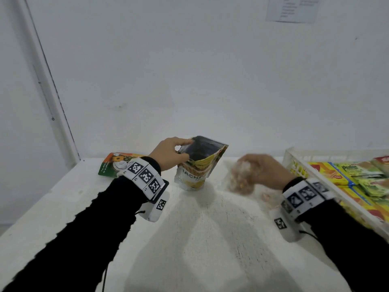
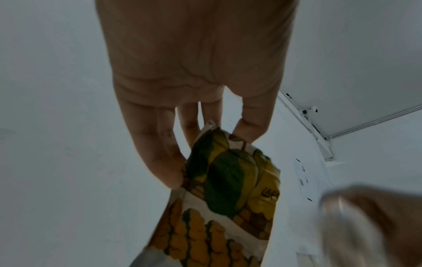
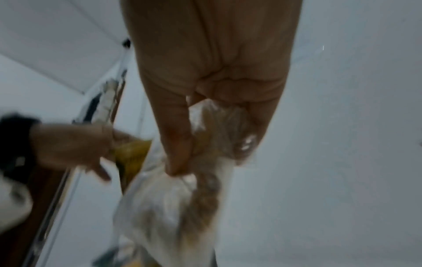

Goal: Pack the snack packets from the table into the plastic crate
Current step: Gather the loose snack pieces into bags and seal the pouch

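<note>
My left hand [image 1: 174, 152] pinches the top of a yellow and white jackfruit snack pouch [image 1: 196, 165] that stands upright on the white table [image 1: 200, 239]. In the left wrist view the fingers [image 2: 169, 162] and thumb grip the pouch [image 2: 228, 198] at its top edge. My right hand [image 1: 261, 169], blurred, holds a clear plastic bag of brownish snacks [image 1: 240, 180] above the table. In the right wrist view the thumb [image 3: 178, 144] and fingers are curled round the clear bag [image 3: 171, 207]. The white plastic crate [image 1: 294, 157] stands at the right, holding several yellow and green packets [image 1: 357, 175].
A green and orange packet [image 1: 113, 165] lies flat at the table's far left, behind my left wrist. A small pale object [image 1: 269, 199] lies on the table near my right wrist, too blurred to identify. A white wall rises behind the table.
</note>
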